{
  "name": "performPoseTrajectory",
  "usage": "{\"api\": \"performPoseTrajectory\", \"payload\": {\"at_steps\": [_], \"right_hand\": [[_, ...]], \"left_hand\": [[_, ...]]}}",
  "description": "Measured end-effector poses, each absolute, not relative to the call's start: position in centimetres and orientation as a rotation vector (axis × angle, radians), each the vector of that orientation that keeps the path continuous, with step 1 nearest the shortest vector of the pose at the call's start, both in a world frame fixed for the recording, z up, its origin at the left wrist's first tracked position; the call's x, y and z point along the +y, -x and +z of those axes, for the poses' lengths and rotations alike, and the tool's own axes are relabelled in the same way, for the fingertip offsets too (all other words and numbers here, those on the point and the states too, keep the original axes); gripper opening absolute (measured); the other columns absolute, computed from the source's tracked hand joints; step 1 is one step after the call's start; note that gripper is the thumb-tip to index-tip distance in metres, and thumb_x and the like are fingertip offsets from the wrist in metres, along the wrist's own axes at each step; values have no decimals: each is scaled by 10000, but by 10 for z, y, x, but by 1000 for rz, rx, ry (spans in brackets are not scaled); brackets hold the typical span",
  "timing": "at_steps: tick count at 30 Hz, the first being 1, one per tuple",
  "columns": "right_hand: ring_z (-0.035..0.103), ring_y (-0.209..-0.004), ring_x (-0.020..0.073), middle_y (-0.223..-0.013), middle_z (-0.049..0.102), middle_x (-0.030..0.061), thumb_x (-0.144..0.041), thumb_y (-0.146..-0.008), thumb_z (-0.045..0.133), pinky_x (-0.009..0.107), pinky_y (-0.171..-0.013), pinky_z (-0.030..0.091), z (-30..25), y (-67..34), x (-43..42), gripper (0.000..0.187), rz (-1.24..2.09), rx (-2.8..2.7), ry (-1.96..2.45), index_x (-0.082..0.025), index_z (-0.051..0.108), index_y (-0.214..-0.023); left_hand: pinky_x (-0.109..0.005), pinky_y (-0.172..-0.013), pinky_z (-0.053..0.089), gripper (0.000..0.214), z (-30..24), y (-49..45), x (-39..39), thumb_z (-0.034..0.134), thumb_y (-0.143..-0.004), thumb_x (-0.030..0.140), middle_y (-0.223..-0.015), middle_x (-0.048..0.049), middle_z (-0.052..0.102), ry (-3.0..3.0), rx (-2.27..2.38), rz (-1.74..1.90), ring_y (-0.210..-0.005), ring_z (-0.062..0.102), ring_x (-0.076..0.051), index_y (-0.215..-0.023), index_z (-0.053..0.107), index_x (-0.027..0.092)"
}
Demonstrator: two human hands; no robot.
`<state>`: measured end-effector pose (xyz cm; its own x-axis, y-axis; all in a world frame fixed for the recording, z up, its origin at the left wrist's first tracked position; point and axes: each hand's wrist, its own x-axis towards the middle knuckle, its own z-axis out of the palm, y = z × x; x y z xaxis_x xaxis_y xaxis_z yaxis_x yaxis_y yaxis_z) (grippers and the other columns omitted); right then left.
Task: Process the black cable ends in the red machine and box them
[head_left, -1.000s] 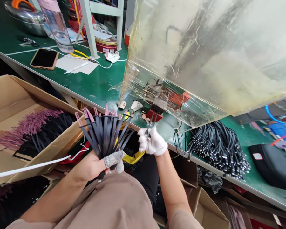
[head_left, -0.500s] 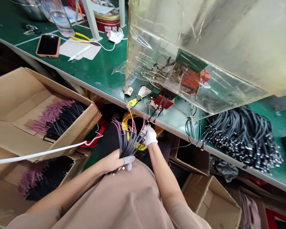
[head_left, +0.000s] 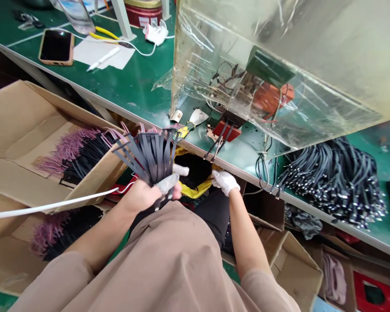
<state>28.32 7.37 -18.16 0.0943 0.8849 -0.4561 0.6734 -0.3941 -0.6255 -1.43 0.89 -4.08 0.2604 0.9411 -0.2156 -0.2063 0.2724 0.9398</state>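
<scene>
My left hand [head_left: 156,188], with covered fingertips, is closed around a fanned bundle of flat black cables [head_left: 154,151]. Thin pink wires stick out from the far ends of that bundle, over the edge of a cardboard box. To its right, my right hand [head_left: 225,182] wears a white glove and has its fingers pressed together at the rim of a yellow bag [head_left: 195,190]. The bag's dark opening lies between my hands, below the bench edge. Just beyond it, a scraper [head_left: 191,123] with a yellow and green handle rests on the bench, partly behind the cables.
A cardboard box [head_left: 22,173] of pink-ended cables stands left, with another below it. A clear plastic cover [head_left: 263,65] hangs over a machine with a red block [head_left: 226,131]. A large cable pile [head_left: 338,182] lies right. A white cord [head_left: 52,208] crosses the left side.
My left hand has moved up and left with the cable bundle. My right hand has come away from the bundle's wires and moved right to the yellow bag's rim.
</scene>
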Motion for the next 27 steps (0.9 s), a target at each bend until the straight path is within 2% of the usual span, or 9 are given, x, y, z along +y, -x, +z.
{"api": "performPoseTrajectory", "payload": {"at_steps": [3, 6, 8, 10, 12, 15, 20, 24, 27], "right_hand": [[696, -704, 206, -770, 729, 90, -540, -971, 530, 297, -643, 545, -171, -290, 61, 390, 1270, -1488, 2083, -195, 694, -888], [687, -696, 180, -888, 745, 96, -587, -951, 549, 291, -636, 557, -153, -295, 52, 439, 1374, -1369, 1901, -182, 691, -1043], [696, -731, 169, -995, 745, 107, -600, -919, 604, 294, -673, 576, -139, -296, 48, 497, 1411, -1261, 1785, -178, 660, -1176], [701, -759, 160, -1059, 736, 117, -600, -878, 670, 292, -698, 587, -124, -295, 46, 564, 1433, -1161, 1716, -176, 629, -1249], [692, -735, 153, -1043, 734, 118, -608, -831, 722, 281, -669, 583, -110, -292, 45, 605, 1473, -1107, 1640, -168, 634, -1237], [660, -651, 139, -958, 743, 107, -632, -760, 770, 261, -587, 556, -91, -286, 49, 627, 1439, -1075, 1542, -161, 665, -1161], [586, -556, 87, -948, 760, 81, -589, -711, 810, 218, -523, 523, -72, -278, 69, 608, 1159, -954, 1529, -175, 661, -1131], [519, -526, 49, -1025, 751, 68, -554, -695, 826, 158, -428, 413, -70, -270, 95, 648, 1148, -943, 1472, -184, 642, -1194], [450, -474, 34, -812, 699, -4, -538, -659, 846, 141, -384, 322, -70, -262, 110, 677, 1205, -927, 1425, -174, 650, -1194]], "left_hand": [[-246, -513, 515, 360, -41, -8, 39, 827, -726, 499, -677, -28, 690, -930, 962, 1075, -585, 642, -158, -841, 732, 170], [-226, -449, 437, 415, -53, -29, 71, 871, -632, 523, -557, 8, 599, -980, 991, 1120, -486, 540, -117, -656, 647, 173], [-225, -422, 389, 434, -62, -42, 90, 878, -603, 515, -495, 36, 534, -1051, 1049, 1134, -436, 476, -102, -603, 596, 185], [-242, -456, 416, 406, -70, -56, 108, 846, -648, 491, -511, 31, 545, -1184, 1181, 1117, -453, 495, -116, -589, 574, 196], [-269, -549, 474, 365, -76, -70, 123, 813, -699, 422, -551, 10, 582, -1330, 1318, 1078, -523, 555, -146, -567, 553, 203], [-311, -712, 514, 328, -81, -89, 139, 840, -656, 294, -610, -29, 641, -1447, 1394, 1013, -670, 640, -212, -543, 545, 204], [-339, -839, 507, 256, -79, -104, 150, 861, -580, 205, -851, -102, 753, -1514, 1354, 924, -914, 690, -308, -772, 697, 162], [-306, -717, 507, 145, -70, -101, 143, 786, -624, 144, -693, -51, 698, -1481, 1273, 836, -762, 677, -255, -719, 677, 155], [-262, -547, 467, 79, -63, -98, 131, 739, -709, 167, -578, -4, 630, -1384, 1175, 780, -550, 596, -174, -722, 663, 149]]}}
